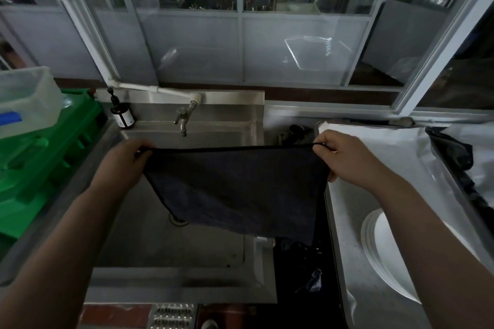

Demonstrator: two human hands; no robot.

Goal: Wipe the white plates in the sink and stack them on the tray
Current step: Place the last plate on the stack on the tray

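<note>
I judge the job nearly finished: the sink (165, 243) shows no plates, the white plates (385, 251) sit stacked on the tray (355, 270) at right, and my left hand (125, 163) and right hand (344, 160) each pinch a top corner of the cloth (238, 189), stretched over the sink.

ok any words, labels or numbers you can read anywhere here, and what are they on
None can be read.
Brown pump bottle on the back left corner of the sink: it has a white label, but the print is too small and blurred to read.
Clear plastic tub on the left: a blue patch on its side, no letters that can be made out.
Dark cloth and white plates: no text shows.
</note>
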